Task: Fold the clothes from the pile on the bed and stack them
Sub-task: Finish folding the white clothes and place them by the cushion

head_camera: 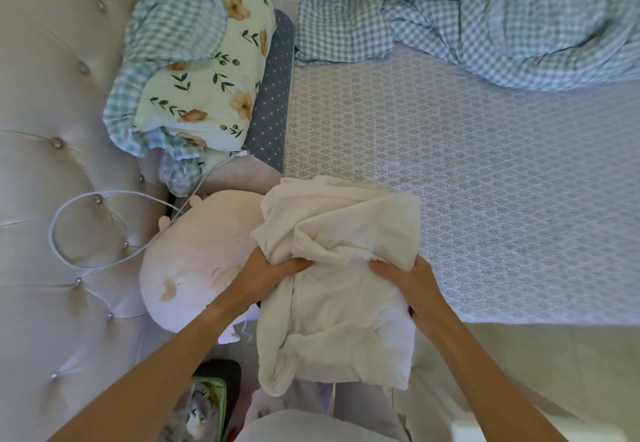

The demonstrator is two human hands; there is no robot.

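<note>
Both forearms reach in from the bottom edge. Left hand (273, 273) and right hand (403, 277) each have fingers curled into a bunch of the crumpled cream-white soft cotton garment (337, 285), gripping it approx. mid-length. Garment sits at the near edge of the bed w/ pale blue lattice-patterned quilted cover (485, 199); upper part is heaped on the cover beyond the hands, lower part hangs toward the person below them.

Step, as I read it: sorting out/opening one garment before folding, no crease made yet. Next move prob. needs finding the seams or corners, shaking it flat, then laying it on the cover. No finished stack visible.
</note>
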